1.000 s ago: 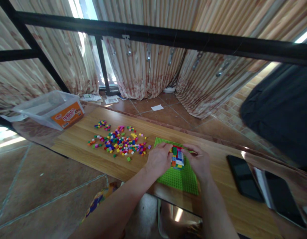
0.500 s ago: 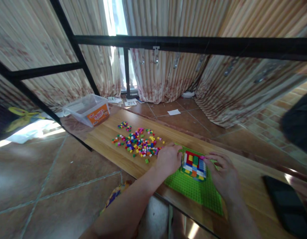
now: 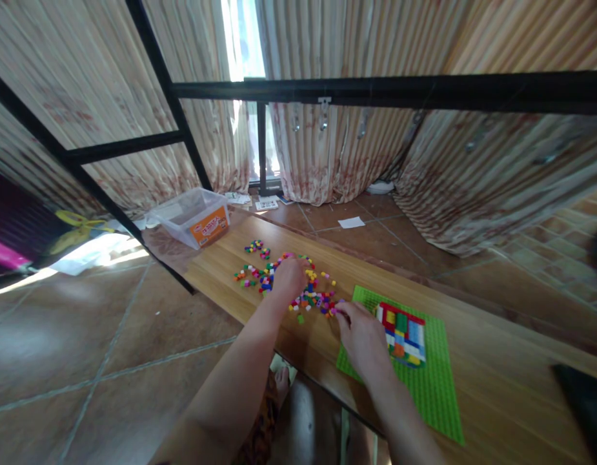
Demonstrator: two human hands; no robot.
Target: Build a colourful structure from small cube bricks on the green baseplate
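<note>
My left hand [image 3: 289, 279] reaches over the pile of small coloured toy bricks [image 3: 266, 282]; its fingers point down among them and are mostly hidden. At the pile's right edge, my right hand [image 3: 363, 332] has its thumb and forefinger pinched on a small pink brick [image 3: 333, 311]. Behind that hand lies a green studded baseplate [image 3: 431, 387]. On the plate sits a block-like build of red, white, blue, yellow, green and orange bricks [image 3: 402, 332], which neither hand touches.
A clear plastic box with an orange label [image 3: 210, 226] stands at the table's far left end. The wooden table [image 3: 496, 361] is long and narrow. A dark flat object [image 3: 581, 400] lies at the right. Black metal bars [image 3: 375, 90] run across behind, before curtains.
Both hands have moved left, away from the build: the left one into the brick pile, the right one to the pile's near right edge. My view has shifted a little left.
</note>
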